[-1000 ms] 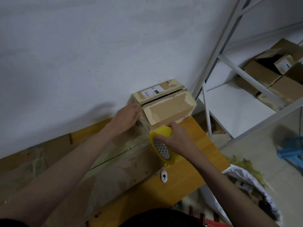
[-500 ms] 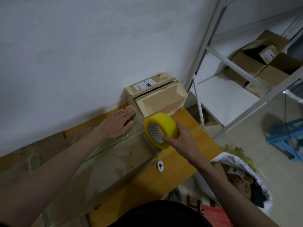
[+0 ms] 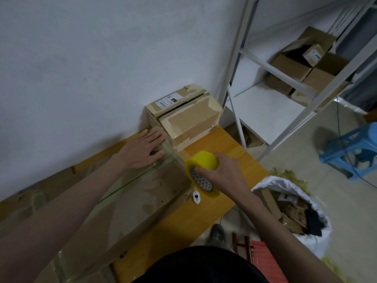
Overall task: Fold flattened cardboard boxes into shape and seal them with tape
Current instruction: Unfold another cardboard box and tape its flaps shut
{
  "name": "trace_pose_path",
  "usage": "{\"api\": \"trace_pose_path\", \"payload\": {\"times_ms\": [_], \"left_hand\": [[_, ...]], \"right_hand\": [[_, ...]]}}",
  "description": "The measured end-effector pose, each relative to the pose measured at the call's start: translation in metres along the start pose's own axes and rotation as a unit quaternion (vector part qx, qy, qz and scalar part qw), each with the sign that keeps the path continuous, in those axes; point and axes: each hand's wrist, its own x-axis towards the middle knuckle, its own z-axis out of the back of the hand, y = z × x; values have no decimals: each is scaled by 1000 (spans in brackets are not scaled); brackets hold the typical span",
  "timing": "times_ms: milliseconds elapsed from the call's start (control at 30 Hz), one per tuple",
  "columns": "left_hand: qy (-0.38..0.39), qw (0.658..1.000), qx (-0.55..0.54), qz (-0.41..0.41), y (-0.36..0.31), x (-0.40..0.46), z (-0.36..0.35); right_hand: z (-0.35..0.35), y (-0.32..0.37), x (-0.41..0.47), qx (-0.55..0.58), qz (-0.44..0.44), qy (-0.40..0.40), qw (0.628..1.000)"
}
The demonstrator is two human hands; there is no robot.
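Pulling away from the box end, the right hand [image 3: 221,172] now holds the yellow roll of clear packing tape [image 3: 203,170] out over the orange wooden table [image 3: 230,152], fingers curled round its rim, where half a second ago the roll sat closer to the box. The left hand [image 3: 143,149] has slid toward the far end and lies flat, fingers straight, pressing the glossy tape strip [image 3: 171,154] down on the long brown cardboard box [image 3: 130,201]. That box lies on the table with its long axis running from near left to far right, its far end pointing at a smaller worn cardboard box with a white label [image 3: 187,117] against the white wall. A small white cutter [image 3: 196,197] lies just beside the long box. Right of the table stand a white metal shelf rack [image 3: 265,103], a white sack of cardboard scraps [image 3: 271,184] and a blue plastic stool [image 3: 355,148].
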Motion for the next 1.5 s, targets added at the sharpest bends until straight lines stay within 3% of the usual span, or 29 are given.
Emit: {"api": "trace_pose_path", "payload": {"times_ms": [300, 567, 1033, 1500], "left_hand": [[-23, 998, 20, -63, -43, -14, 4], [7, 995, -65, -81, -92, -23, -12], [-6, 999, -18, -41, -78, -21, -17], [-1, 991, 84, -106, -104, -30, -19]], "right_hand": [[0, -4, -5, -8, 6, -4, 1000], [6, -8, -4, 12, 6, 19, 1000], [5, -27, -35, -22, -17, 20, 999], [-36, -76, -53, 15, -67, 41, 997]]}}
